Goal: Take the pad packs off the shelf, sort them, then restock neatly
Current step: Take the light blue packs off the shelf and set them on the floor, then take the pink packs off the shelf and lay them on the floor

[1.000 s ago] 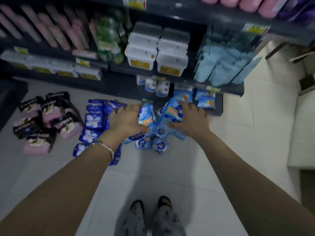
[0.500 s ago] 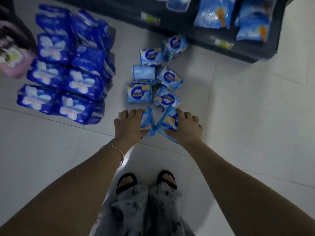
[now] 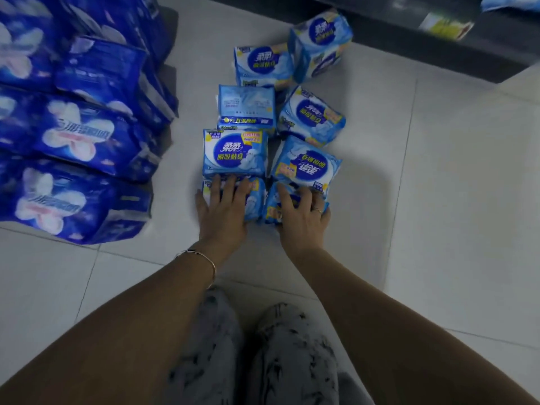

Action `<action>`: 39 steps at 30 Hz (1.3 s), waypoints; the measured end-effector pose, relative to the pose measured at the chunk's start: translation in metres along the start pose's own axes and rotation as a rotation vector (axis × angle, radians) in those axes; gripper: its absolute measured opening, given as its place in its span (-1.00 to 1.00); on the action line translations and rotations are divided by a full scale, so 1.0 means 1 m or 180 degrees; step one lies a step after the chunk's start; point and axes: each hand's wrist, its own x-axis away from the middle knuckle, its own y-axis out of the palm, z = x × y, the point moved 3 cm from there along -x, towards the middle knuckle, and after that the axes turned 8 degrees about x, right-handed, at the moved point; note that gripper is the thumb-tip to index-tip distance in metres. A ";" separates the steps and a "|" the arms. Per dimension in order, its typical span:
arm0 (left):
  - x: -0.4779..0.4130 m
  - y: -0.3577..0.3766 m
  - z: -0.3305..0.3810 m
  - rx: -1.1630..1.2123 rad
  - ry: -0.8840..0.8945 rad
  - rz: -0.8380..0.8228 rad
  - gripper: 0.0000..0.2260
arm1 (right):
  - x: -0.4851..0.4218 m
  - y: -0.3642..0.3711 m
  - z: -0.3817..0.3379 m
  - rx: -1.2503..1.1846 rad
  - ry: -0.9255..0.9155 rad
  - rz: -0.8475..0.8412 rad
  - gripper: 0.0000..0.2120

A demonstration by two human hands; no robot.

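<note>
Several light blue pad packs (image 3: pixel 235 152) lie on the white tiled floor in two columns running toward the shelf. My left hand (image 3: pixel 223 209) rests flat on the nearest pack of the left column (image 3: pixel 257 200), fingers straight over its top. My right hand (image 3: pixel 302 217) grips the nearest pack of the right column (image 3: pixel 273 206), fingers curled over its far and right edges. Both packs lie on the floor, touching the packs behind them.
A heap of larger dark blue pad packs (image 3: pixel 76 135) covers the floor at left. The dark bottom shelf edge (image 3: pixel 409 39) with a yellow price tag (image 3: pixel 445 26) runs along the top right. My knees in patterned trousers (image 3: pixel 263 361) are at the bottom.
The view has dropped closer to the floor. Both hands have brought their two light blue packs down from a tilted hold to lie flat at the near end of the columns.
</note>
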 end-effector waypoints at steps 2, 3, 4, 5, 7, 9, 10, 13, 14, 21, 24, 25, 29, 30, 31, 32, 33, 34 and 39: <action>0.000 -0.001 -0.001 -0.0070 0.0028 -0.0119 -0.25 | -0.002 0.000 -0.001 0.0049 -0.0033 -0.0056 -0.22; 0.001 -0.005 -0.001 -0.0084 0.0007 -0.0260 -0.25 | 0.000 -0.004 0.001 0.0061 -0.0071 -0.0135 -0.22; 0.004 -0.012 -0.001 -0.0092 -0.0031 -0.0411 -0.25 | 0.002 -0.011 0.002 0.0081 -0.0116 -0.0248 -0.22; 0.007 -0.022 0.000 -0.0097 -0.0067 -0.0502 -0.27 | 0.006 -0.021 0.004 0.0114 -0.0157 -0.0363 -0.24; 0.018 -0.052 0.008 -0.0053 -0.0077 -0.0449 -0.38 | 0.018 -0.048 0.005 0.0098 -0.0163 -0.0502 -0.31; 0.032 -0.089 0.022 0.0053 0.0016 -0.0409 -0.57 | 0.035 -0.082 0.006 -0.0107 -0.0110 -0.0499 -0.42; 0.041 -0.109 0.031 0.0122 0.0073 -0.0452 -0.65 | 0.044 -0.101 0.005 -0.0211 -0.0113 -0.0497 -0.48; 0.066 -0.176 0.060 0.0518 0.0142 -0.0515 -0.77 | 0.075 -0.163 0.004 -0.0465 -0.0169 -0.0532 -0.63; 0.074 -0.201 0.070 0.0616 0.0179 -0.0472 -0.78 | 0.086 -0.186 0.004 -0.0570 -0.0162 -0.0493 -0.66; 0.136 -0.390 0.147 0.0550 0.0565 0.0004 -0.85 | 0.164 -0.379 0.006 -0.0908 -0.0220 0.0087 -0.71; 0.165 -0.483 0.181 0.0433 0.0703 0.0240 -0.84 | 0.198 -0.475 0.017 -0.1027 -0.0244 0.0326 -0.72; 0.174 -0.515 0.195 0.0424 0.0751 0.0338 -0.85 | 0.211 -0.509 0.021 -0.1048 -0.0253 0.0427 -0.72; 0.212 -0.647 0.256 0.0412 0.1045 0.0822 -0.85 | 0.256 -0.639 0.040 -0.1044 -0.0382 0.0971 -0.74; 0.219 -0.677 0.273 0.0398 0.1148 0.0946 -0.85 | 0.267 -0.671 0.045 -0.1030 -0.0398 0.1113 -0.73; 0.226 -0.705 0.289 0.0368 0.1217 0.1041 -0.85 | 0.278 -0.701 0.050 -0.1007 -0.0426 0.1268 -0.71; 0.232 -0.731 0.305 0.0344 0.1264 0.1130 -0.84 | 0.287 -0.730 0.054 -0.0986 -0.0461 0.1432 -0.71; 0.238 -0.756 0.320 0.0323 0.1302 0.1225 -0.82 | 0.296 -0.757 0.059 -0.0970 -0.0506 0.1615 -0.71; 0.243 -0.777 0.335 0.0306 0.1345 0.1317 -0.81 | 0.305 -0.782 0.063 -0.0968 -0.0532 0.1764 -0.70; 0.274 -0.846 0.395 0.0168 0.1614 0.1791 -0.83 | 0.341 -0.869 0.085 -0.0943 -0.0704 0.2270 -0.69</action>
